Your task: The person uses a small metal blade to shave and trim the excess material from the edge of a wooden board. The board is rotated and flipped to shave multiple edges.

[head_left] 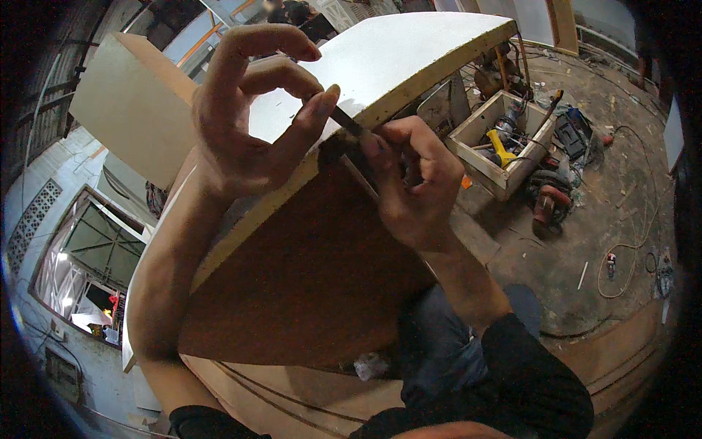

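My left hand (245, 124) is raised over the corner of a white-topped board, its thumb and index finger pinched on one end of a thin dark strip (345, 119). The other end runs down into my right hand (417, 179), whose fingers are curled round it at the board's edge. What kind of thing the strip is, I cannot make out. The white board (409, 47) has a rough yellowish edge facing me. Below that edge spreads a dark brown panel (307, 271). A narrow pale line shows just under my right fingers, partly hidden by them.
Right of the board, an open wooden box (475, 164) holds a yellow-handled tool (501, 148) and other tools. A reddish power tool (548, 205) and a looped cable (621, 293) lie on the littered floor. A large pale cabinet panel (135, 110) stands at left.
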Demonstrator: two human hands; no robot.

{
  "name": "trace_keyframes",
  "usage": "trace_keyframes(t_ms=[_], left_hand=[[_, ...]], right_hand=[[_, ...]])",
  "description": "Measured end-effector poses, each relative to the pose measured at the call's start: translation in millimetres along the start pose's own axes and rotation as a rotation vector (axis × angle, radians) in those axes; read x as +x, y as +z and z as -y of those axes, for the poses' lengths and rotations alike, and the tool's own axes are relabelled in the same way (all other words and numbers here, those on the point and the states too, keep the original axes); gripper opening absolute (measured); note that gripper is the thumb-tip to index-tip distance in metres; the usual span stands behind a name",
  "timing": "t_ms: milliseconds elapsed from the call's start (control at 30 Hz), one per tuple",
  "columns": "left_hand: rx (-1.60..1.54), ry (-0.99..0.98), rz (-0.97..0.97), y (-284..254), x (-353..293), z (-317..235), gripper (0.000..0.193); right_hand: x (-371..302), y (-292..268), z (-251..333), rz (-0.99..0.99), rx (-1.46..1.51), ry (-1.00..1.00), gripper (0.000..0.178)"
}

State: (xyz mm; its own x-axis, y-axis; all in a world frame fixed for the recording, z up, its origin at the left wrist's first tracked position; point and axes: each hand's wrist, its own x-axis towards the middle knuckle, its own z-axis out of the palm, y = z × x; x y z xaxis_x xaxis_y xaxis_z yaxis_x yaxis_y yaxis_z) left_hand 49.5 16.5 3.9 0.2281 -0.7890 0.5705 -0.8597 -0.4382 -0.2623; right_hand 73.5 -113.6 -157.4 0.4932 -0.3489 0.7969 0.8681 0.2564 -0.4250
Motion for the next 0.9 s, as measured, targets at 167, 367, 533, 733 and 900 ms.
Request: trace_keyframes(t_ms=[167, 367, 533, 733, 900], left_hand=[[-0.098, -0.057, -0.002, -2, 0, -2, 0.044], [-0.223, -0.171, -0.03, 2, -8, -8, 0.043], [-0.256, -0.209, -0.037, 5, -4, -10, 0.041], [-0.096, -0.188, -0.078, 3, -9, -10, 0.04], [0.072, -0.028, -0.009, -3, -6, 0, 0.039]], right_hand=[[1, -2, 4, 0.058, 0.058, 0.061, 0.008], [-8, 2, -7, 0.08, 0.075, 0.015, 0.005], [-18, 4, 0, 0.071, 0.105, 0.076, 0.002], [-3, -4, 7, 0.067, 0.005, 0.092, 0.008], [2, 1, 0, 0.021, 0.031, -0.008, 0.011]])
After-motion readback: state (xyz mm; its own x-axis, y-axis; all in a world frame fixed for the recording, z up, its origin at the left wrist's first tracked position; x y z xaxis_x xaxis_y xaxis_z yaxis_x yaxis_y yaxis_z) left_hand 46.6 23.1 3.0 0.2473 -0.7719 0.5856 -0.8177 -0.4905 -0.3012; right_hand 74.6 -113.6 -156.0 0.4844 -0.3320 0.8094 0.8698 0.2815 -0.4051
